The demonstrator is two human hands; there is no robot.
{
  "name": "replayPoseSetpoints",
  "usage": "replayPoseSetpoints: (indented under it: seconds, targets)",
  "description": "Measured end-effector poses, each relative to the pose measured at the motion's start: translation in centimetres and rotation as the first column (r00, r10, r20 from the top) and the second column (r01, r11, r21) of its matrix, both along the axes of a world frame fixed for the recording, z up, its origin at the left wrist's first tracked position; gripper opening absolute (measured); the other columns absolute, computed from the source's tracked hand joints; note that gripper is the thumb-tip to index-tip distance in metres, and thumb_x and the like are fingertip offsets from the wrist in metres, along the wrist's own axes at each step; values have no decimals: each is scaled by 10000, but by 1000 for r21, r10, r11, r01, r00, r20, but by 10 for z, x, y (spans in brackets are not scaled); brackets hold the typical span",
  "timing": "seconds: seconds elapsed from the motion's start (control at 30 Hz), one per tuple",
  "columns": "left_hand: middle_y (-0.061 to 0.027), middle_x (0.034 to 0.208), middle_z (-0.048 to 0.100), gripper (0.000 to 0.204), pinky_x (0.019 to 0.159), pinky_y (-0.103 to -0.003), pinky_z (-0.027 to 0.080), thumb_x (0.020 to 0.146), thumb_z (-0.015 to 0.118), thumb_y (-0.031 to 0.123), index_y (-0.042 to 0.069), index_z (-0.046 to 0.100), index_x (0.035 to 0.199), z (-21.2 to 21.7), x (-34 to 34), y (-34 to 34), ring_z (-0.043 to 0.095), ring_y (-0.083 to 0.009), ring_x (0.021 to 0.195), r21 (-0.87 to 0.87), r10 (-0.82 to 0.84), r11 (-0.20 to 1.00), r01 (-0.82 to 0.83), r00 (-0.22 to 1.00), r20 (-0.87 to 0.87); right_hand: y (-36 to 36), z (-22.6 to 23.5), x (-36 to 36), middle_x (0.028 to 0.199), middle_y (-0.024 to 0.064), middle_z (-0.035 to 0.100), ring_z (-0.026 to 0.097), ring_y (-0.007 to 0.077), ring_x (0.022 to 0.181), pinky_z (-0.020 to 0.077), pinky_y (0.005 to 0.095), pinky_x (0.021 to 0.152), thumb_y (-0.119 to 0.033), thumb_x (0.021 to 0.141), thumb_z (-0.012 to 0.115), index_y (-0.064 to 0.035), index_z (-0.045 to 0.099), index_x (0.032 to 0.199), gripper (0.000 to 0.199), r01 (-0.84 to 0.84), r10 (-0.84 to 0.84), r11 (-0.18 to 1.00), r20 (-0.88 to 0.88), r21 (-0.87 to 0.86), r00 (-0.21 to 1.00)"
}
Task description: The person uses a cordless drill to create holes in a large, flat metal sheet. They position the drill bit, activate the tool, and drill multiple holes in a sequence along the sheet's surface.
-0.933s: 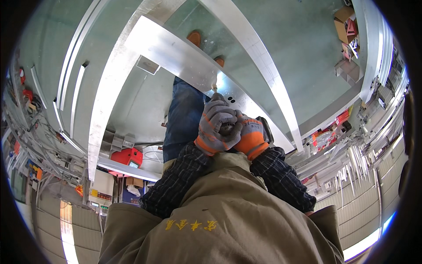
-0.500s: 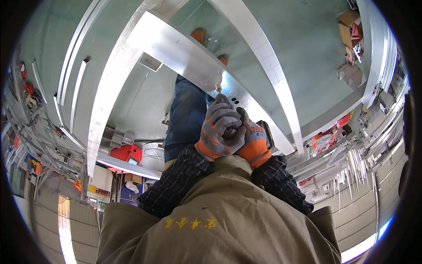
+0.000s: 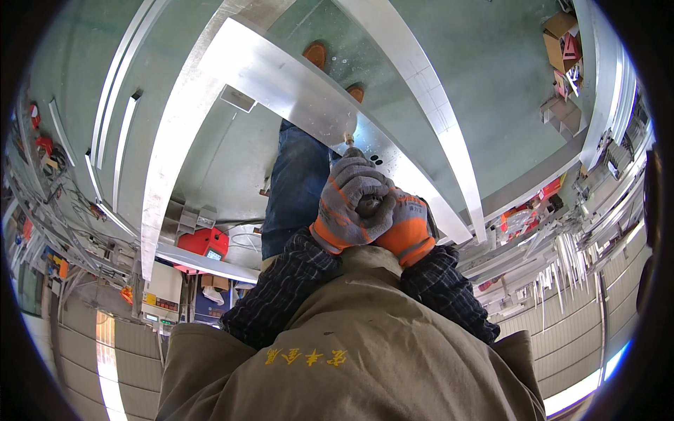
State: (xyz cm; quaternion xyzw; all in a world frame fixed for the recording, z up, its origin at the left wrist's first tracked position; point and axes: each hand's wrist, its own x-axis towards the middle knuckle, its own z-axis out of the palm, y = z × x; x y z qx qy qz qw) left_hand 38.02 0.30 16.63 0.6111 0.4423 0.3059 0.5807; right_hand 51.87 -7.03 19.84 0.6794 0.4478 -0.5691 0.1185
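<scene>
A wide silver metal beam (image 3: 309,98) slants across in front of me. Two dark round holes (image 3: 376,160) show in its face. My left hand (image 3: 349,200), in a grey and orange glove, is wrapped round the body of a power drill (image 3: 368,205). Lower down on the right, my right hand (image 3: 407,223) in a matching glove is closed round the drill too; its fingers are mostly hidden. The brass-coloured bit (image 3: 349,139) meets the beam's face just left of the holes, amid a bright patch of light.
Long metal bars (image 3: 179,133) run beneath and beside the beam, another (image 3: 428,91) on the right. A red machine (image 3: 203,247) stands at the left. Cardboard boxes (image 3: 562,42) lie far right. My shoes (image 3: 315,54) show past the beam on the green floor.
My hands have shifted slightly, the right one tucking closer behind the left, and the dark block beside it is now mostly covered. The bit stays at the same spot on the beam.
</scene>
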Motion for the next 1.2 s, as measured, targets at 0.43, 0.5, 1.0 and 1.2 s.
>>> replayPoseSetpoints:
  seconds: [0.43,0.5,1.0,1.2]
  targets:
    - [-36,1020,702,330,966,-448,546,723,830,56,140,625,968,-6,-8,-11,661,-278,1011,-3,21,1000,-21,999,38,14,2,-4,1068,155,722,718,353,1004,578,433,852,-476,818,759,-74,598,1238,603,-53,55,991,8,-123,998]
    - [-36,1030,700,339,972,-450,543,723,833,72,144,616,974,-8,-8,-15,661,-277,1013,47,-26,999,25,1000,17,-24,-13,1,1063,157,717,717,349,1009,576,424,865,-476,808,769,-80,587,1261,628,-29,28,999,-31,-31,999]
    - [-52,1047,696,277,1005,-479,525,759,831,134,137,650,967,2,-4,-25,638,-315,1100,47,-70,996,74,994,-85,-50,-21,-1,1064,180,720,713,371,936,581,460,797,-327,881,699,-76,285,1625,888,104,-100,992,-57,73,993]
    - [-50,1030,694,302,991,-482,528,748,837,94,142,642,974,0,-7,-15,629,-324,1093,4,-38,999,38,998,-58,-10,-4,2,1072,171,713,709,365,974,577,464,827,-363,885,694,-73,359,1582,827,-8,6,1000,-71,-17,997]
